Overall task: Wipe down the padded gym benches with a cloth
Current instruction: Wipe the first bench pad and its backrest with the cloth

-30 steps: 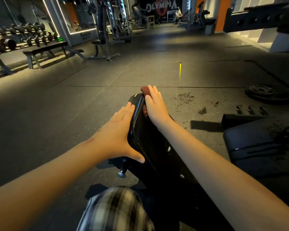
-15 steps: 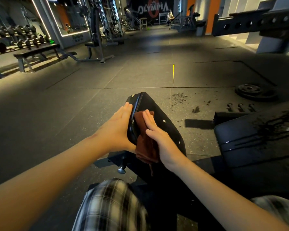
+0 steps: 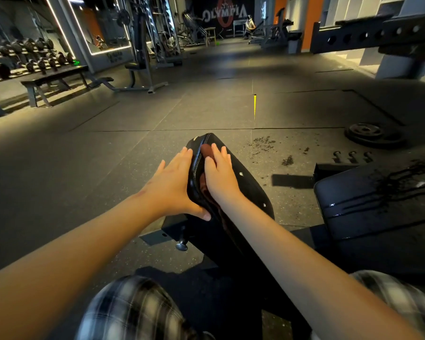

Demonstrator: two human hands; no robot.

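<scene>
A black padded bench pad stands on its edge in front of me, tilted to the right. My right hand lies flat on a brown cloth and presses it against the pad's upper face, fingers straight and pointing away from me. Most of the cloth is hidden under that hand; a strip of it hangs below the wrist. My left hand braces the pad's left side with straight fingers, its thumb hooked round the near edge.
A second black bench pad lies to the right, streaked with marks. Weight plates and dirt crumbs lie on the rubber floor beyond. A flat bench and dumbbell rack stand far left. A knob sticks out below the pad.
My right hand drew the cloth down the pad toward me, then pushed it back up toward the far end. My left hand kept bracing the pad's left side.
</scene>
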